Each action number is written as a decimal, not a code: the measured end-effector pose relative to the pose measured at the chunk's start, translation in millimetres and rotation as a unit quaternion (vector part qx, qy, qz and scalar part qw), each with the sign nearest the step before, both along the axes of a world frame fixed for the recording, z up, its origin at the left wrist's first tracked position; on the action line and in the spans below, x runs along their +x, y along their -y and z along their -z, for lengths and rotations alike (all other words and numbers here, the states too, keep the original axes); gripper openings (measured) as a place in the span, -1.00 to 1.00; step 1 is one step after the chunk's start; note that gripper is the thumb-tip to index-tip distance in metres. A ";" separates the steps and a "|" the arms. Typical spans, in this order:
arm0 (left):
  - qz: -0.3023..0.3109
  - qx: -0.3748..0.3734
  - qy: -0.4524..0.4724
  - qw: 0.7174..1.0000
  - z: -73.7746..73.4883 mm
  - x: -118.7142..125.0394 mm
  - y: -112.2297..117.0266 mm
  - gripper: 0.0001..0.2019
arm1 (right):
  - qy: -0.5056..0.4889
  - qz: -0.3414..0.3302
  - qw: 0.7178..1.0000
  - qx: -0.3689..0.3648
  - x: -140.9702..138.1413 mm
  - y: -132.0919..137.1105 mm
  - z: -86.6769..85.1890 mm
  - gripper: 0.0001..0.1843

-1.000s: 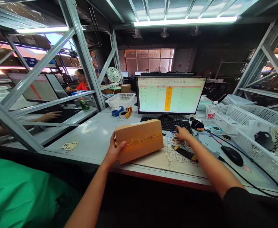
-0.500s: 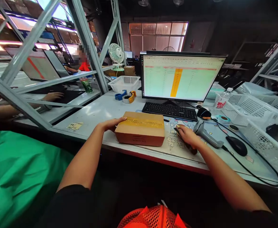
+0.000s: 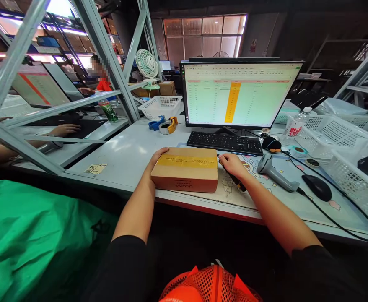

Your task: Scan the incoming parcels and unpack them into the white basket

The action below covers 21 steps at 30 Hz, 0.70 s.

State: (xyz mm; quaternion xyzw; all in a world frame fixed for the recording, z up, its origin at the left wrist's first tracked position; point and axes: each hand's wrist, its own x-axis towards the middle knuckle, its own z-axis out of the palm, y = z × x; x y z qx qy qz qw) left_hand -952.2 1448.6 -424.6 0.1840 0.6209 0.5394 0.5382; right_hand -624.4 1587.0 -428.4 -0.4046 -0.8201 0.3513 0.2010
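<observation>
A brown cardboard box (image 3: 185, 170) with yellow tape along its top lies near the desk's front edge. My left hand (image 3: 156, 161) grips its left side, the fingertips at the far left corner and part of the palm hidden. Beside the right end of the box, my right hand (image 3: 232, 165) is closed round a utility knife (image 3: 239, 183) with a black and yellow handle. The front of the knife points at the taped right edge; its blade is too small to make out.
Behind the box are a keyboard (image 3: 223, 142) and a monitor (image 3: 240, 98). A barcode scanner (image 3: 276, 175), a mouse (image 3: 316, 187) and white baskets (image 3: 353, 188) lie to the right. Tape dispensers (image 3: 163, 125) sit further back. Left, past a metal frame (image 3: 99, 54), a co-worker's hand (image 3: 66, 129) rests at another desk.
My right hand has brought the utility knife leftward, up to the box's right end. My left hand has slid from the near left corner further along the left side. The view has shifted slightly.
</observation>
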 end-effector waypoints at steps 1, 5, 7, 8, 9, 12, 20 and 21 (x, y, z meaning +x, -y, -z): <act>-0.003 0.002 0.019 1.000 0.9 -1.6 -0.7 -0.49 | -0.002 0.000 1.000 0.001 1.5 2.5 -0.5 -0.58; -0.021 0.000 0.038 0.999 1.8 -5.3 -3.2 -0.56 | -0.012 -0.010 1.000 -0.011 10.3 18.6 -2.2 -0.56; -0.033 -0.004 0.032 0.999 1.3 -3.9 -4.0 -0.61 | -0.016 -0.022 0.999 -0.018 15.7 29.9 -4.2 -0.51; -0.039 -0.005 0.027 0.999 0.9 -2.3 -4.4 -0.64 | -0.021 -0.027 0.999 -0.023 18.5 36.1 -5.6 -0.49; -0.045 -0.007 0.020 0.999 0.2 -0.2 -4.8 -0.66 | -0.026 -0.033 0.999 -0.033 21.4 42.2 -7.2 -0.46; -0.072 -0.011 -0.018 0.997 -3.8 7.3 -5.9 -0.70 | -0.033 -0.046 0.995 -0.087 32.0 57.4 -10.8 -0.43; -0.364 0.025 -0.264 0.893 -9.8 42.7 48.5 -0.78 | -0.044 0.054 0.979 -0.190 89.4 40.6 21.7 -0.44; -0.400 0.027 -0.294 0.868 -3.5 61.6 64.1 -0.73 | -0.051 0.074 0.974 -0.209 94.5 36.2 27.4 -0.46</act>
